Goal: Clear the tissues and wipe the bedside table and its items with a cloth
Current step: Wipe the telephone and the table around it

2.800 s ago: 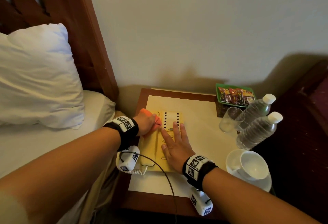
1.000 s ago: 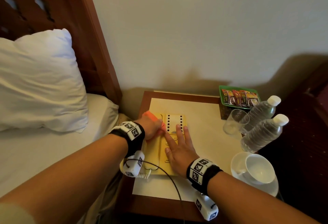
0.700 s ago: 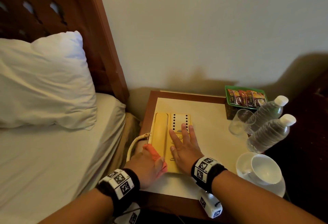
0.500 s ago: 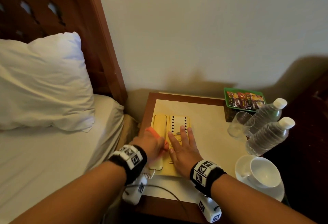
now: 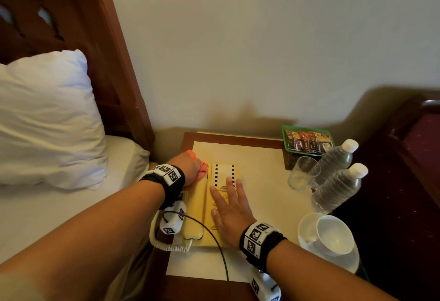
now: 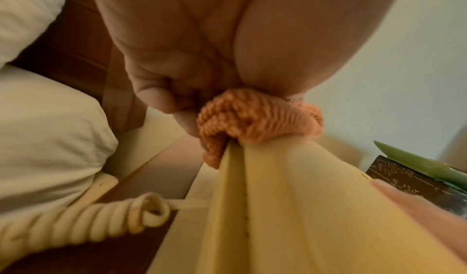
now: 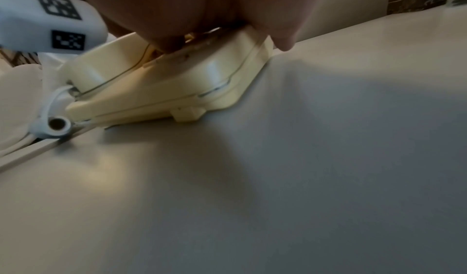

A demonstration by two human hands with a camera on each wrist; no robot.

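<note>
A cream telephone (image 5: 212, 207) lies on the bedside table (image 5: 262, 181), its handset (image 5: 195, 210) in the cradle on the left. My left hand (image 5: 188, 168) grips a bunched orange cloth (image 5: 202, 171) and presses it on the far end of the handset (image 6: 278, 198); the left wrist view shows the cloth (image 6: 252, 118) wadded under my curled fingers. My right hand (image 5: 228, 207) lies flat on the keypad with straight fingers, holding the phone (image 7: 164, 90) down. No tissues are in view.
At the table's right side stand a glass (image 5: 301, 174), two water bottles (image 5: 338, 188), a white cup on a saucer (image 5: 333, 236) and a green tray of sachets (image 5: 307, 141). The coiled cord (image 5: 166, 246) hangs at the left edge. Bed and pillow (image 5: 45, 119) lie left.
My left hand with the cloth has slid along the handset from its near end to its far end. My right hand has stayed flat on the phone.
</note>
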